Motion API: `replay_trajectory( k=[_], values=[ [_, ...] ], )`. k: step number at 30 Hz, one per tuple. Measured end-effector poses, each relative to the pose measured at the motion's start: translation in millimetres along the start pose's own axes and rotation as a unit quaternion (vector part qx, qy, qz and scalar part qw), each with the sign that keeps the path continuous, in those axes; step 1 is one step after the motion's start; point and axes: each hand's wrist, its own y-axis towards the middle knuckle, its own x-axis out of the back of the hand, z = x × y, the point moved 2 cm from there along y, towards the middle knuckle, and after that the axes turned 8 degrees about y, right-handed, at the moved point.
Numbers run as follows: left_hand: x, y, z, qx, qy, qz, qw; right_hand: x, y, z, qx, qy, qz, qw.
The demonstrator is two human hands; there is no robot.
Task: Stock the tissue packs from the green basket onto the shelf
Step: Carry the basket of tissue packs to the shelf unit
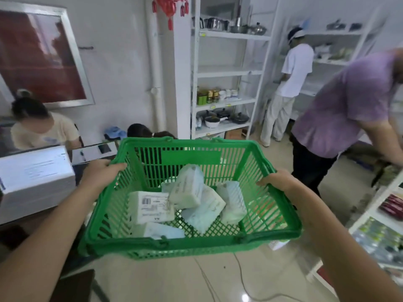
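Note:
I carry a green plastic basket (281,203) in front of me, above the floor. My left hand (102,173) grips its left rim and my right hand (278,179) grips its right rim. Inside lie several pale tissue packs (187,189), tumbled at different angles; one white pack (150,205) shows a barcode label. A white shelf unit (229,71) stands ahead against the wall, holding pots, jars and pans. Another white shelf (379,216) with goods shows at the right edge.
A person in a purple shirt (346,105) bends over at the right, close to the basket. Another in white (290,83) stands at a far shelf. Two people sit at a table on the left, beside a white box (35,179). Cables (239,277) trail on the floor.

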Motion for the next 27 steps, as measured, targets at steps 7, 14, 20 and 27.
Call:
replay_trajectory(
  k=[7, 14, 20, 27],
  values=[
    [-60.7, 88.4, -53.7, -0.047, 0.002, 0.055, 0.997, 16.4, 60.1, -2.7, -0.032, 0.057, -0.071, 0.995],
    [-135.6, 160.0, -129.9, -0.097, -0.023, 0.109, 0.989, 50.0, 112.6, -5.3, -0.053, 0.091, -0.117, 0.988],
    [-207.3, 210.8, -187.2, -0.101, -0.036, 0.134, 0.985, 88.4, 183.2, -3.2, -0.069, 0.082, -0.145, 0.984],
    [-256.8, 258.7, -249.5, -0.084, -0.002, 0.145, 0.986, 123.6, 272.8, 15.2, -0.058, 0.100, -0.132, 0.984]
  ],
)
